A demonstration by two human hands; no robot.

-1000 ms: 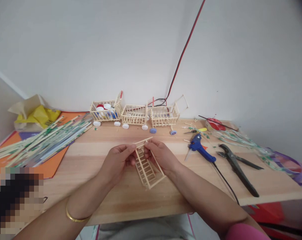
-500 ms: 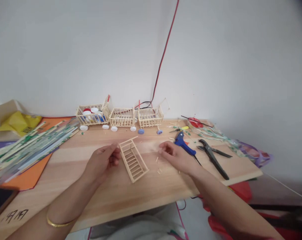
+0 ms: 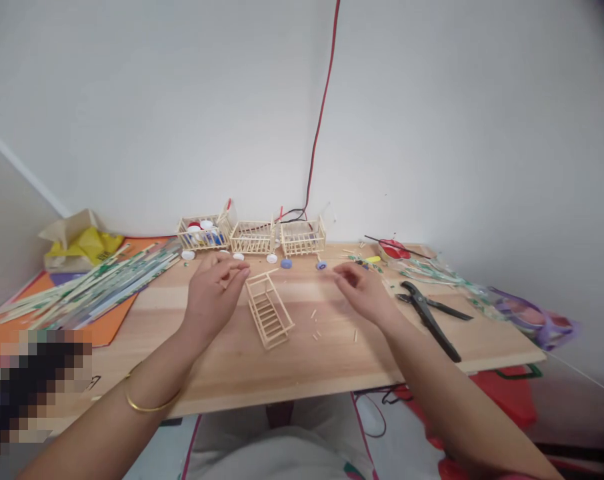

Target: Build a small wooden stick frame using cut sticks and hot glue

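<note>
A small frame [image 3: 269, 313] of thin wooden sticks, with rung-like slats, lies on the table between my hands. My left hand [image 3: 215, 290] hovers by its upper left corner, thumb and index finger brought together. To the right of the frame, my right hand [image 3: 365, 293] is raised with its thumb and fingertips drawn in. Anything pinched in either hand is too small to make out. Short stick offcuts [image 3: 316, 325] are scattered on the wood beside the frame.
Three stick carts stand along the wall: one [image 3: 202, 233] holding bottle caps, a middle one [image 3: 252, 237], and one with blue wheels [image 3: 303, 239]. Long sticks [image 3: 107, 287] lie left. Black cutters [image 3: 427, 317] and a red dish [image 3: 395, 249] are right; a cable [image 3: 322, 120] hangs behind.
Both hands have lifted, and my left hand has moved away from the frame's side. The view has shifted. The blue glue gun seen earlier is now mostly hidden behind my right hand.
</note>
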